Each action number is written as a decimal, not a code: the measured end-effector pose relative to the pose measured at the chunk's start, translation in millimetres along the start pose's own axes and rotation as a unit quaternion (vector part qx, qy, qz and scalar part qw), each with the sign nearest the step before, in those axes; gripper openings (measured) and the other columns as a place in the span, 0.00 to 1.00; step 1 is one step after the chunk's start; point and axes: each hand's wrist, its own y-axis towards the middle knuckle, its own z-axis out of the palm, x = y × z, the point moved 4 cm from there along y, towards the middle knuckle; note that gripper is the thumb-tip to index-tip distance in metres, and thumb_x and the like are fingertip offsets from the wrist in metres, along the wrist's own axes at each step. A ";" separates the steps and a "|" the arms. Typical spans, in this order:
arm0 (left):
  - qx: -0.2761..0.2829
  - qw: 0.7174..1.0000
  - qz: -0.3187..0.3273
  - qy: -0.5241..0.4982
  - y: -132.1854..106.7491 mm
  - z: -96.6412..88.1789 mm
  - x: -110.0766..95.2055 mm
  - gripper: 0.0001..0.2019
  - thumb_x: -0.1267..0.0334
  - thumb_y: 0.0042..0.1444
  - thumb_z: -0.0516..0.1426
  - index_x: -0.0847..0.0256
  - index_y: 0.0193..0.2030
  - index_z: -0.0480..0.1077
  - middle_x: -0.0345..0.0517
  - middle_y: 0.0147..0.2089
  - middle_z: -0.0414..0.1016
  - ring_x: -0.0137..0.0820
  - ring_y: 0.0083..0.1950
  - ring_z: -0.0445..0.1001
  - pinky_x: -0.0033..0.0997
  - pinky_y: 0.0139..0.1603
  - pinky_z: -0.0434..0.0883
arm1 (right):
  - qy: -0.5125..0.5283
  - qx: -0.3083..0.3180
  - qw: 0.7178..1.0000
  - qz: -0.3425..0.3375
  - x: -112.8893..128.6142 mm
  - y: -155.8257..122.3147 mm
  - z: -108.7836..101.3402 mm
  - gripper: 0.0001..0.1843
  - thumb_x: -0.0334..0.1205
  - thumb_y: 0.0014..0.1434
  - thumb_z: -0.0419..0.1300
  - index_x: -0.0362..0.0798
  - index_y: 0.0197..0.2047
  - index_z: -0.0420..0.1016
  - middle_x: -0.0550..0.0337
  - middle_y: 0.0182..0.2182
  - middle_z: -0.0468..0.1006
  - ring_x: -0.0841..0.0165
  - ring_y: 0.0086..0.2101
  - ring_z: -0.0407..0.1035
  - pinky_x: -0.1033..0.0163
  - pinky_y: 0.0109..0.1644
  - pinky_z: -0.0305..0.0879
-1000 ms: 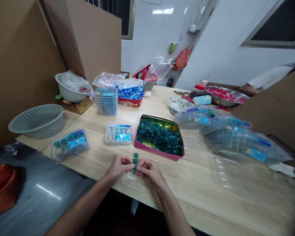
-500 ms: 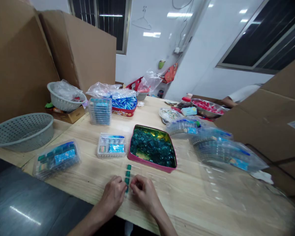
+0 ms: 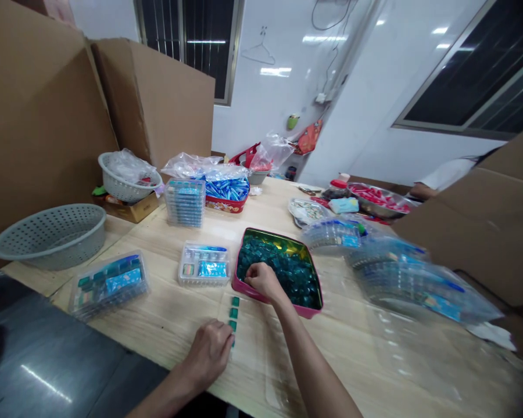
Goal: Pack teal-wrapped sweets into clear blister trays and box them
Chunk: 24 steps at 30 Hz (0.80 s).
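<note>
My right hand (image 3: 264, 280) reaches into a pink-rimmed tin (image 3: 307, 310) and rests on its heap of glossy teal pieces. My left hand (image 3: 207, 354) lies on the wooden table (image 3: 331, 342), touching the lower end of a short row of teal squares (image 3: 234, 313). That row sits in a clear plastic tray (image 3: 246, 354). My left hand hides the row's lowest piece in part. Whether either hand grips anything is hidden by the fingers.
Two packed plastic boxes (image 3: 108, 284) (image 3: 204, 265) and a stack of trays (image 3: 185, 202) stand left of the tin. Bagged clear trays (image 3: 401, 276) lie at right. Grey baskets (image 3: 47, 235) sit at far left. A co-worker's arm (image 3: 422, 190) shows beyond a steel bowl (image 3: 377, 200).
My right hand has left the row of squares and moved into the tin. My left hand stays at the row, and the view has shifted slightly.
</note>
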 end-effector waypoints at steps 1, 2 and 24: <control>-0.016 1.000 0.000 -0.015 0.9 -4.6 -1.1 0.12 0.70 0.58 0.48 0.63 0.28 0.71 0.49 0.29 0.74 0.35 0.34 0.71 0.32 0.35 0.63 | 0.012 -0.001 1.000 -0.005 -1.4 -2.2 -1.5 0.03 0.29 0.41 0.61 0.45 0.23 0.75 0.60 0.19 0.75 0.69 0.24 0.68 0.68 0.26 0.56; -0.036 0.999 -0.007 -0.038 2.5 -9.6 -2.2 0.13 0.69 0.58 0.48 0.63 0.28 0.71 0.49 0.29 0.73 0.35 0.34 0.70 0.32 0.35 0.63 | 0.023 -0.003 1.000 -0.008 -2.5 -5.7 -3.7 0.04 0.30 0.44 0.60 0.44 0.26 0.76 0.60 0.21 0.76 0.69 0.25 0.69 0.69 0.27 0.58; 0.012 0.635 -0.319 -0.704 9.1 -1.2 6.2 0.14 0.69 0.31 0.68 0.67 0.24 0.68 0.40 0.21 0.72 0.26 0.24 0.72 0.27 0.31 0.67 | 0.300 -0.079 0.938 -0.158 19.0 -145.4 25.3 0.06 0.39 0.58 0.59 0.49 0.38 0.75 0.56 0.31 0.75 0.65 0.32 0.72 0.61 0.36 0.69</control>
